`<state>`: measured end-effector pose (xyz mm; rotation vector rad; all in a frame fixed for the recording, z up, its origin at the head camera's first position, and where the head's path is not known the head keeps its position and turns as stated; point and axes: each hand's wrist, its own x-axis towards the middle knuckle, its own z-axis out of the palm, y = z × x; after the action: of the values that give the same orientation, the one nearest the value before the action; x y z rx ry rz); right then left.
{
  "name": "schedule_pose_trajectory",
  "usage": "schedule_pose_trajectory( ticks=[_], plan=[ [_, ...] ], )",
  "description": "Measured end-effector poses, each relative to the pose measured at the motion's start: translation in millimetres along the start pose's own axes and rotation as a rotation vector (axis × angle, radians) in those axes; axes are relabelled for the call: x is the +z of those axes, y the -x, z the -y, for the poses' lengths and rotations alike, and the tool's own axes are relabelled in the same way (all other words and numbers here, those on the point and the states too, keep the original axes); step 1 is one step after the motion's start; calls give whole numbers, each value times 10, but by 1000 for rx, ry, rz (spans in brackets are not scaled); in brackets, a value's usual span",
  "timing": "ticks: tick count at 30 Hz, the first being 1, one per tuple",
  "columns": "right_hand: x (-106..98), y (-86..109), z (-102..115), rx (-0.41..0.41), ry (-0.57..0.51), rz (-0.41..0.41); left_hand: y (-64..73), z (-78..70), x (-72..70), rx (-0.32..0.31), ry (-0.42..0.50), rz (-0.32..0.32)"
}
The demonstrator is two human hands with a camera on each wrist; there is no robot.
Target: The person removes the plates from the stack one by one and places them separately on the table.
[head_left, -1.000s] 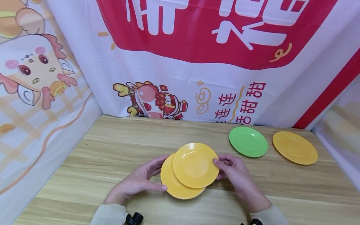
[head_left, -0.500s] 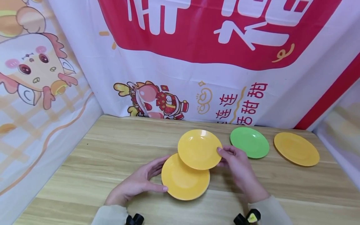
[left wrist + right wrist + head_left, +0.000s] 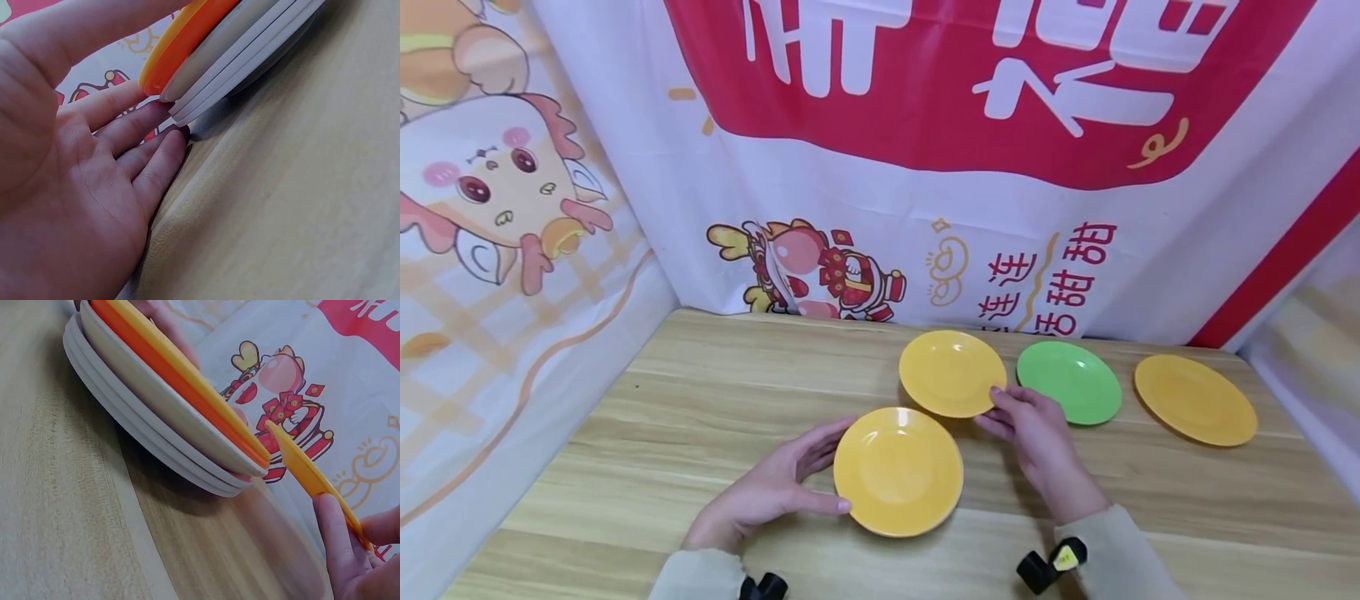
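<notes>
A stack of round plates (image 3: 898, 472) stands on the wooden table, with a yellow plate on top. In the right wrist view, the stack's edge (image 3: 165, 409) shows yellow and orange above cream and white plates. My left hand (image 3: 767, 487) holds the stack's left side, thumb at the near rim and fingers along the far rim. My right hand (image 3: 1037, 433) pinches another yellow plate (image 3: 952, 372) by its right rim, thumb on top and fingers beneath. That plate is beyond the stack, apart from it and tilted in the right wrist view.
A green plate (image 3: 1069, 383) lies at the back right, partly behind my right hand. Farther right is a darker yellow plate (image 3: 1195, 400). A printed cloth (image 3: 820, 158) hangs along the table's back edge, and another patterned cloth (image 3: 512, 250) borders the left side.
My right hand has moved the yellow plate away from me and slightly right, from overlapping the stack to beyond it. My left hand has stayed at the stack.
</notes>
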<state>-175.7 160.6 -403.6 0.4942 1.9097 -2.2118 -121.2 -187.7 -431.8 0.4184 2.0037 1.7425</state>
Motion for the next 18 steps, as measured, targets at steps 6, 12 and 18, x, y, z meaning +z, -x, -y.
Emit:
schedule_pose_trajectory(
  ticks=[6, 12, 18],
  plan=[
    [-18, -74, -57, 19, -35, -14, -9, -4, 6, -2, 0, 0],
    [-18, -155, -110, 33, -57, -23, -1, 0, 11, 1, -6, -4],
    [-6, -189, -123, 41, -10, -43, -1, 7, 14, -8, 4, -14]
  ],
)
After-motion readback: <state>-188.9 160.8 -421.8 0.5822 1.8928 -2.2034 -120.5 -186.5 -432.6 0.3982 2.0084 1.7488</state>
